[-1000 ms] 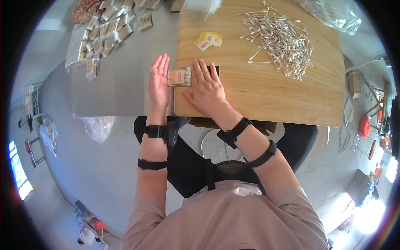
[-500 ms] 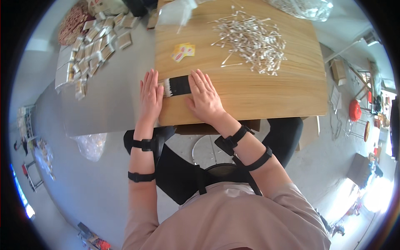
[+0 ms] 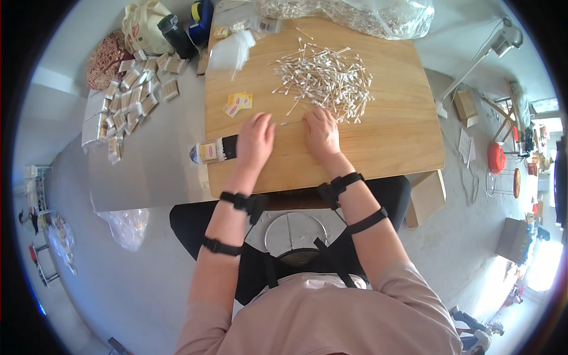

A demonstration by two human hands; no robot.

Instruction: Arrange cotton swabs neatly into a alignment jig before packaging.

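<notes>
My left hand (image 3: 255,141) is over the table, its fingers loosely bent and its thumb apart, with nothing seen in it. Beside its wrist lies a small clear pack of cotton swabs (image 3: 210,152) with a yellow label and blue end, its other end against a black strip (image 3: 229,147) partly behind my hand. My right hand (image 3: 323,133) is at the near edge of a loose heap of cotton swabs (image 3: 325,77). Its fingers are curled down over the end of a single cotton swab (image 3: 290,123); the fingertips are partly hidden. Yellow cards (image 3: 238,103) lie beyond my left hand.
Many filled swab packs (image 3: 127,97) are piled on the grey surface at the left. Clear plastic bags (image 3: 232,52) lie at the far left of the wooden table (image 3: 384,148). A big clear sack of swabs (image 3: 378,18) and a lamp (image 3: 506,38) stand farther back.
Both hands have left the ends of the swab pack and black strip. My right hand has moved to the swab heap, my left hand to the right of the pack. The view has shifted.
</notes>
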